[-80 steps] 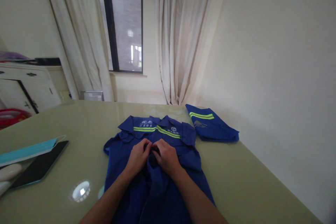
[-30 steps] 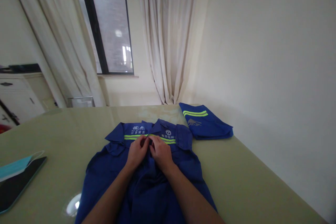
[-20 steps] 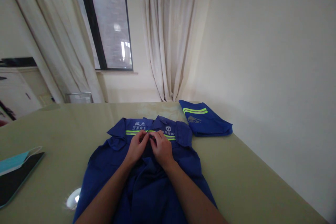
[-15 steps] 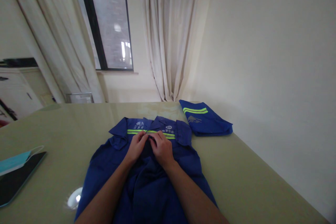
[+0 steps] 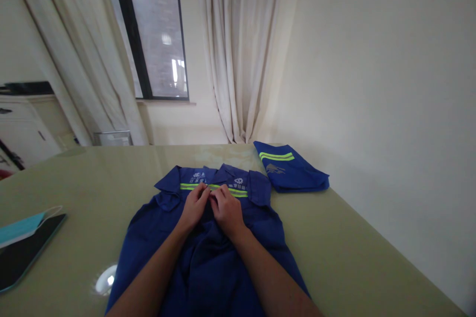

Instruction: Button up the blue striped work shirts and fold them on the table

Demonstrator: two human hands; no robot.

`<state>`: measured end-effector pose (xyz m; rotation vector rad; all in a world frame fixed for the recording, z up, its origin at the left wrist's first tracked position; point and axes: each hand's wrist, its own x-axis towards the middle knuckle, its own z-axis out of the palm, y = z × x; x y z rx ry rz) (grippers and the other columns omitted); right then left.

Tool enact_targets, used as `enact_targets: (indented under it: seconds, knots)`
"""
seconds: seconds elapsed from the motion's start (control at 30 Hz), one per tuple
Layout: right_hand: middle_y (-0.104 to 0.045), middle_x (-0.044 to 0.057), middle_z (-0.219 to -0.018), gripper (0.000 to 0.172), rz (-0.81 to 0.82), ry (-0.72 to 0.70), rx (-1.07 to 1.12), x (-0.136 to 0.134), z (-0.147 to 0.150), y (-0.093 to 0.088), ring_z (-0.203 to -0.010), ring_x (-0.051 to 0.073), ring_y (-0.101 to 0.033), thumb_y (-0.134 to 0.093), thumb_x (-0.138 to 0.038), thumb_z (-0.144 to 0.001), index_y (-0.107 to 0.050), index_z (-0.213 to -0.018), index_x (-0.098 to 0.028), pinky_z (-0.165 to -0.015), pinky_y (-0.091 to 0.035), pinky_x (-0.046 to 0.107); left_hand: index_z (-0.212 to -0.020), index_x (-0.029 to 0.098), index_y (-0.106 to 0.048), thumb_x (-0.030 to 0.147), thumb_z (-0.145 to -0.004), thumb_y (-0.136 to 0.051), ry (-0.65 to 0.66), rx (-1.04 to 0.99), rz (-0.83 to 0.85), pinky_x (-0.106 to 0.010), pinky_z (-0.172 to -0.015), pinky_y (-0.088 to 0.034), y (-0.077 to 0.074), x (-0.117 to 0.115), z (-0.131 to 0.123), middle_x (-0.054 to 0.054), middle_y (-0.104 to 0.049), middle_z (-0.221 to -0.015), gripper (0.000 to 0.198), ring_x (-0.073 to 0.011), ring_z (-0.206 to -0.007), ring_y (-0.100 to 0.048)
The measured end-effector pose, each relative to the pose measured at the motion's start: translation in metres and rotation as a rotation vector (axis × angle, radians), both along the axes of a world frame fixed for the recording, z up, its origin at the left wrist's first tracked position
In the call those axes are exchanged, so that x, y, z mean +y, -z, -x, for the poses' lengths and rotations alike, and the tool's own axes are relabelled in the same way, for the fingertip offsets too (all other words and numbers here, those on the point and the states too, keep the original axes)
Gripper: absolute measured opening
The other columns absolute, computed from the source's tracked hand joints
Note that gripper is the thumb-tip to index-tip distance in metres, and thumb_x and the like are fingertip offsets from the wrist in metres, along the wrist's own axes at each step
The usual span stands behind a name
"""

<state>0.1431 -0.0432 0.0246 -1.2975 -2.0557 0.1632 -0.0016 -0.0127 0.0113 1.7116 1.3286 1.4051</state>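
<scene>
Fingers (image 5: 204,192) of the left hand (image 5: 193,205) and of the right hand (image 5: 226,209) are pinched shut on the front opening of the blue shirt (image 5: 148,237), which is spread flat on the table (image 5: 92,168) at lower centre. Fastening seems to be in hand; the two front edges are best held level, so that the yellow stripe (image 5: 238,192) meets cleanly. At right little room is left: a folded garment (image 5: 293,176) lies just beside, with the table's edge beyond. Bare table is offered at left, up to the mask (image 5: 18,225) and dark screen (image 5: 26,255).
</scene>
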Motion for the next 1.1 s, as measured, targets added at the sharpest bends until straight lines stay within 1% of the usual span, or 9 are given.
enact_targets:
  seconds: [0.13,0.3,0.43,0.57,0.77,0.9,1.0,1.1]
  knots:
    - [-0.062,0.004,-0.116,0.020,0.007,0.019,0.067,0.000,-0.002,0.000,-0.100,0.018,-0.064,-0.051,-0.028,-0.103,-0.063,-0.118,-0.025,-0.083,-0.049,0.025,-0.068,0.022,-0.050,0.039,-0.087,-0.050,-0.022,0.008,-0.003,-0.026,-0.064,-0.039,0.003,0.002,0.001,0.004,-0.050,-0.065,0.025,-0.0157,-0.066,-0.049]
    - [-0.062,0.003,-0.113,0.021,0.011,0.010,0.056,0.001,-0.004,-0.001,-0.097,0.017,-0.064,-0.048,-0.029,-0.105,-0.066,-0.116,-0.026,-0.082,-0.048,0.024,-0.067,0.022,-0.049,0.038,-0.087,-0.050,-0.030,0.022,-0.011,-0.026,-0.064,-0.039,0.005,0.001,0.001,0.005,-0.049,-0.064,0.026,-0.0153,-0.065,-0.049]
    - [-0.061,0.004,-0.112,0.024,0.017,0.031,0.068,0.002,-0.004,0.001,-0.095,0.017,-0.065,-0.044,-0.030,-0.107,-0.067,-0.114,-0.027,-0.078,-0.047,0.024,-0.073,0.022,-0.056,0.042,-0.090,-0.053,-0.049,0.031,-0.016,-0.027,-0.068,-0.042,0.001,-0.002,-0.001,0.004,-0.055,-0.069,0.026,-0.0164,-0.069,-0.054]
    - [-0.061,0.003,-0.110,0.026,0.005,0.031,0.066,0.004,-0.003,0.003,-0.094,0.016,-0.064,-0.042,-0.033,-0.108,-0.066,-0.115,-0.028,-0.075,-0.046,0.023,-0.080,0.022,-0.059,0.047,-0.093,-0.050,-0.061,0.022,-0.015,-0.028,-0.071,-0.047,-0.002,-0.004,-0.003,0.001,-0.063,-0.076,0.030,-0.0182,-0.074,-0.060]
    - [-0.060,0.002,-0.106,0.024,0.039,0.020,0.058,0.007,-0.002,0.006,-0.090,0.016,-0.063,-0.044,-0.032,-0.107,-0.067,-0.111,-0.027,-0.076,-0.046,0.023,-0.084,0.022,-0.060,0.047,-0.092,-0.054,-0.036,0.039,-0.025,-0.028,-0.070,-0.049,-0.004,-0.007,-0.002,0.000,-0.065,-0.078,0.027,-0.0183,-0.073,-0.061]
    - [-0.061,0.003,-0.105,0.023,0.041,-0.002,0.115,0.007,-0.004,0.008,-0.090,0.015,-0.063,-0.046,-0.029,-0.106,-0.069,-0.106,-0.026,-0.079,-0.046,0.023,-0.084,0.023,-0.062,0.043,-0.094,-0.053,-0.036,0.134,-0.130,-0.030,-0.077,-0.049,-0.009,-0.009,-0.002,-0.003,-0.065,-0.085,0.024,-0.0205,-0.083,-0.062]
    - [-0.061,0.003,-0.102,0.023,0.026,0.020,0.185,0.008,-0.006,0.008,-0.090,0.016,-0.063,-0.047,-0.025,-0.104,-0.069,-0.101,-0.024,-0.081,-0.046,0.025,-0.085,0.023,-0.064,0.039,-0.095,-0.052,-0.020,0.214,-0.210,-0.033,-0.088,-0.049,-0.011,-0.011,-0.003,-0.006,-0.068,-0.091,0.022,-0.0224,-0.093,-0.062]
    - [-0.061,0.004,-0.098,0.022,0.028,0.071,0.247,0.010,-0.008,0.007,-0.088,0.017,-0.062,-0.048,-0.021,-0.100,-0.069,-0.094,-0.022,-0.081,-0.046,0.027,-0.095,0.023,-0.069,0.040,-0.095,-0.053,0.017,0.212,-0.160,-0.035,-0.094,-0.049,-0.009,-0.011,-0.004,-0.007,-0.073,-0.100,0.023,-0.0239,-0.099,-0.065]
